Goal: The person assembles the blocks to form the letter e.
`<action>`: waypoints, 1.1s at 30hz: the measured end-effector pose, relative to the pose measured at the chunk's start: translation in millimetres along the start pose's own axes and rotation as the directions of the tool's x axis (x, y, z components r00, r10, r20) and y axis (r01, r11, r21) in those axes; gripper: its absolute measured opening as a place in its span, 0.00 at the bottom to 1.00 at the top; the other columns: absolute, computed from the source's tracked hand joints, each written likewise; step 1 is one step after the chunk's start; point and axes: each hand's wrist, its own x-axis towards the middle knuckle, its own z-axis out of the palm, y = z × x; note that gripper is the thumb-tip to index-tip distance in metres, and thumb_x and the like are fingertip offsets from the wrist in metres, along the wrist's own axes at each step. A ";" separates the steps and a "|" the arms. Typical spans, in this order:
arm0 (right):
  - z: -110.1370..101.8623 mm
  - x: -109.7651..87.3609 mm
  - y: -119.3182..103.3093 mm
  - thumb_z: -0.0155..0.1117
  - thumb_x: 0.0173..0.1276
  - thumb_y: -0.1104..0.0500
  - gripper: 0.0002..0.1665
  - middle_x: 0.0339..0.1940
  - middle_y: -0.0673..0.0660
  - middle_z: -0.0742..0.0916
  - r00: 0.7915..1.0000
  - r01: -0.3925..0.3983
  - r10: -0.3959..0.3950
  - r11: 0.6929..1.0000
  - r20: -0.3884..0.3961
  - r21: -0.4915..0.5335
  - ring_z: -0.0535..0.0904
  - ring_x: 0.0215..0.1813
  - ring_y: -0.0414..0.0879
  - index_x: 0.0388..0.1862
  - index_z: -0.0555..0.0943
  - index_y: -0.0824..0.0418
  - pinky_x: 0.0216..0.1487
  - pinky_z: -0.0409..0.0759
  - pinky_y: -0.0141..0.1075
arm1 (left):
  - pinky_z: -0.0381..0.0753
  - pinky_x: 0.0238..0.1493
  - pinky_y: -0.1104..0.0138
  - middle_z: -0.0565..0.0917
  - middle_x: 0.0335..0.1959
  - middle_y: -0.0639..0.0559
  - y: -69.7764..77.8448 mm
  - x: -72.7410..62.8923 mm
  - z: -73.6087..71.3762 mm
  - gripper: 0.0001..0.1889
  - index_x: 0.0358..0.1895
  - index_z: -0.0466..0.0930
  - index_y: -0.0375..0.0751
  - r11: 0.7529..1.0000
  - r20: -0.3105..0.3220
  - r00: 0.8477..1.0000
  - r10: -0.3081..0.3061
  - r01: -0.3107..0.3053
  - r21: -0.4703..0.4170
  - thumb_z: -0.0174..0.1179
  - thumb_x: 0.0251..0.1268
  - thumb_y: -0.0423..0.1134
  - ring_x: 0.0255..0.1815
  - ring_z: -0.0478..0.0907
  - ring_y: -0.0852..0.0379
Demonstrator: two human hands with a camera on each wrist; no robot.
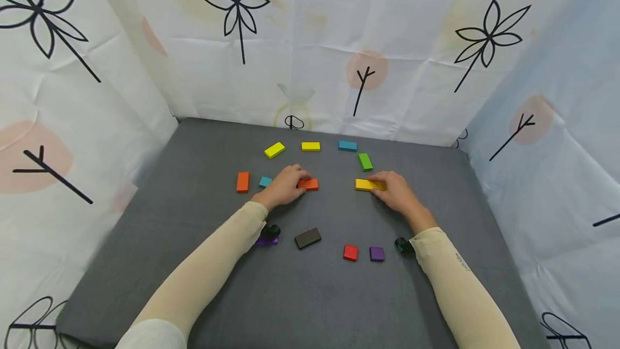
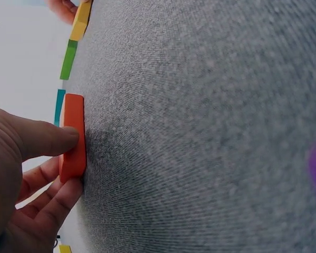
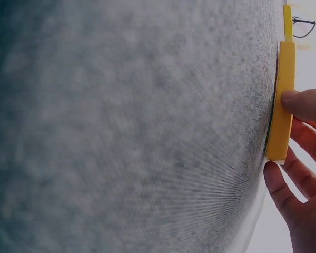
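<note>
My left hand pinches an orange block at the middle of the table. In the left wrist view the thumb lies on one long side of this orange block, with the other fingers around its near end and far side. To the right, my right hand pinches the right end of a longer amber-yellow block. In the right wrist view the thumb presses the face of the amber-yellow block, and a fingertip sits right at its lower end. A gap of grey cloth separates the two held blocks.
On the grey table, yellow blocks, a blue block and a green block lie beyond my hands. Another orange block is left. Nearer are brown, red and purple blocks. Patterned curtains enclose the table.
</note>
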 end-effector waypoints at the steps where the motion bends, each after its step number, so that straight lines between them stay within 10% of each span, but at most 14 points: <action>1: 0.6 -1.0 -0.4 0.71 0.77 0.66 0.22 0.65 0.67 0.86 1.000 -0.001 0.001 1.000 -0.003 0.003 0.78 0.67 0.65 0.68 0.85 0.67 0.69 0.74 0.61 | 0.77 0.67 0.52 0.79 0.62 0.42 0.0 0.0 0.6 0.22 0.71 0.82 0.38 1.000 0.003 1.000 -0.002 0.002 -0.002 0.67 0.78 0.33 0.63 0.76 0.44; 33: 5.9 3.3 -46.4 0.74 0.75 0.64 0.20 0.60 0.63 0.89 0.995 0.103 -0.103 0.995 -0.010 0.015 0.82 0.61 0.61 0.63 0.87 0.66 0.65 0.79 0.58 | 0.76 0.69 0.52 0.80 0.63 0.43 -1.0 3.4 3.8 0.18 0.67 0.85 0.39 1.000 0.004 1.000 0.017 -0.017 0.017 0.66 0.78 0.30 0.64 0.75 0.44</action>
